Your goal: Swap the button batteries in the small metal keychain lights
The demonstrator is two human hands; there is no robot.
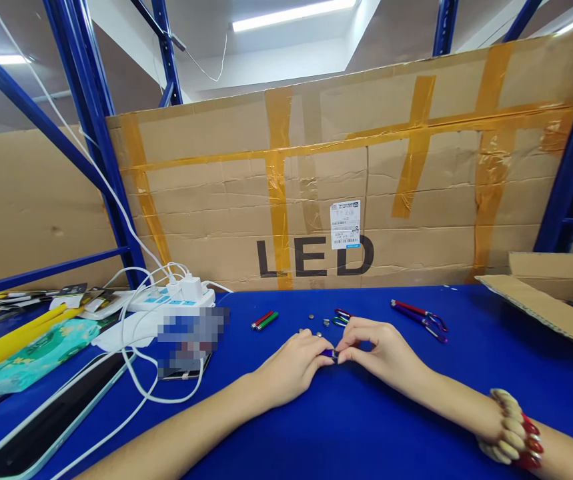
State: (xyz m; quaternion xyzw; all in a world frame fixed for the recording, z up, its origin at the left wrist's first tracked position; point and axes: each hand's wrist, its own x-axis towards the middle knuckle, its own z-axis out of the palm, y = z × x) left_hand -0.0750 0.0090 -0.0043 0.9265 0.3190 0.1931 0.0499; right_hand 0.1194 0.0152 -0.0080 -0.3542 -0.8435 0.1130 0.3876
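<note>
My left hand (293,367) is closed round a small purple metal tube (327,353), most of it hidden by the fingers. Thumb and forefinger of my right hand (379,350) pinch at the tube's dark right end; whatever lies between those fingertips is too small to make out. Just beyond the hands are small silvery round pieces (319,334) and carabiner clips, one of them green (339,321), partly covered by my right hand. A red tube (262,320) and a green tube (267,321) lie side by side farther left. To the right rest red and purple tubes with carabiner clips (421,319).
White cables run from a power strip (171,300) on the left, near a dark-screened device (61,417) and yellow rolls (16,337). An open cardboard box (541,310) stands at the right. A large cardboard sheet (206,213) walls off the back of the blue table (316,433).
</note>
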